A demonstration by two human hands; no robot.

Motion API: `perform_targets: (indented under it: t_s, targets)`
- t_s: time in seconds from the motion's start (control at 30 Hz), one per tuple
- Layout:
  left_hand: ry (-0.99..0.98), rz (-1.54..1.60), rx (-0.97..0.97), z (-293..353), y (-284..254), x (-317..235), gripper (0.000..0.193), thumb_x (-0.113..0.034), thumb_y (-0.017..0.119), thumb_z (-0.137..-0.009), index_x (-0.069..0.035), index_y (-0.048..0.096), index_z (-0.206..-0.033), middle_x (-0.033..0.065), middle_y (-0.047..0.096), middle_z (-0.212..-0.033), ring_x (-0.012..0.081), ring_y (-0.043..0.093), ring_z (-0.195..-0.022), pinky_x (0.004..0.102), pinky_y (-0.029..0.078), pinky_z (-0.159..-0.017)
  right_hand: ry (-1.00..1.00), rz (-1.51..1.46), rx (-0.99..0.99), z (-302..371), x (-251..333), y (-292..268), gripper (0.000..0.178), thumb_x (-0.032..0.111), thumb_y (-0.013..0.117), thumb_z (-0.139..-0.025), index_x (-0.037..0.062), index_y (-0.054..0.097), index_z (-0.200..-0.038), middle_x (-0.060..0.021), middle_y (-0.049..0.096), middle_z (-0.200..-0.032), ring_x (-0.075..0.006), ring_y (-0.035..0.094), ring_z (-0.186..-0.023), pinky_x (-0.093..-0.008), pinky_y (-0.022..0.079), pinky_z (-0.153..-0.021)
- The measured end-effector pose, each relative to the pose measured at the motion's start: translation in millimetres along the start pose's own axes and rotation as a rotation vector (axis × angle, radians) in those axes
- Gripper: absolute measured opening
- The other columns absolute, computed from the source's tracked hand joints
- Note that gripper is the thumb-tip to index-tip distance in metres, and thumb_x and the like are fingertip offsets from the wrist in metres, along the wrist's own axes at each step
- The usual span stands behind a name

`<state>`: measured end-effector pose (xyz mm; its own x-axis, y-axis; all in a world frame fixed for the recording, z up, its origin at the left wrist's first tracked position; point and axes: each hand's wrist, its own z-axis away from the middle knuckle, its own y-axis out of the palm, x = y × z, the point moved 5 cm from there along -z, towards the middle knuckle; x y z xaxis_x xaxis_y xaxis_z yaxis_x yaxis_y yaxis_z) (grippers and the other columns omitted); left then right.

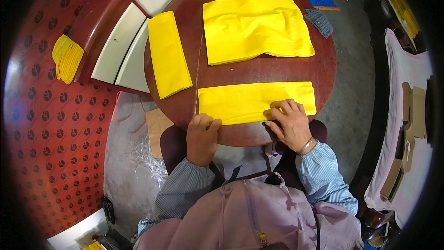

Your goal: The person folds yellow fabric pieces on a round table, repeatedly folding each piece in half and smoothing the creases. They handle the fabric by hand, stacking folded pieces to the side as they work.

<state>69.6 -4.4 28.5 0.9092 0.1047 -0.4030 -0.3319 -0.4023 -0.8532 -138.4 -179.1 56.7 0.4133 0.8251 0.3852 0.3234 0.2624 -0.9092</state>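
Observation:
A long folded strip of yellow cloth (252, 99) lies across the near part of the round brown table (222, 75). At its near left corner is my left hand (202, 140), fingers curled and closed on the edge. My right hand (292, 125) rests on the right part of the strip, its bent fingers on top and the thumb apart near the front edge. Farther back lies a wider stack of yellow cloth (256, 28), its surface rumpled. Another narrow folded yellow stack (169, 55) stands lengthwise on the table's left side.
A grey textured pad (319, 22) sits at the table's right rim. White-fronted drawers (118, 41) adjoin the table's left, with a yellow bundle (68, 59) beside them. Clear plastic strips (150, 157) and brown cardboard (158, 132) lie on the floor. Open cartons (407, 143) are at right.

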Motion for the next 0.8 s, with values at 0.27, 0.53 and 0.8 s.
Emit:
perform_targets:
  t_s: [0.27,0.53,0.8]
  targets:
    - [0.065,-0.113,-0.103,0,4,5,0.023,-0.004,0.066,-0.097,-0.009,0.068,-0.119,0.0138,0.059,-0.112,0.0353,0.06,-0.112,0.0545,0.046,-0.115,0.105,0.087,-0.084,36,-44,-29,0.024,0.029,0.08,-0.094,0.0123,0.074,-0.111,-0.0064,0.07,-0.114,-0.0285,0.064,-0.109,-0.0419,0.051,-0.09]
    - [0.108,-0.246,0.077,-31,10,-3,0.024,-0.015,0.07,-0.098,-0.014,0.078,-0.121,0.0096,0.064,-0.096,0.0282,0.065,-0.101,0.061,0.045,-0.115,0.178,0.163,-0.172,56,-72,-40,0.021,0.021,0.079,-0.093,0.0115,0.075,-0.111,-0.0053,0.07,-0.103,-0.0262,0.064,-0.1,-0.0397,0.049,-0.084]
    - [0.137,-0.143,0.059,-53,21,-23,0.021,-0.011,0.071,-0.093,-0.006,0.078,-0.113,0.0115,0.07,-0.104,0.0302,0.067,-0.107,0.0495,0.052,-0.101,0.243,0.256,-0.183,52,-78,-35,0.02,0.014,0.081,-0.087,0.0103,0.074,-0.106,-0.0069,0.069,-0.1,-0.0264,0.062,-0.097,-0.0407,0.046,-0.082]
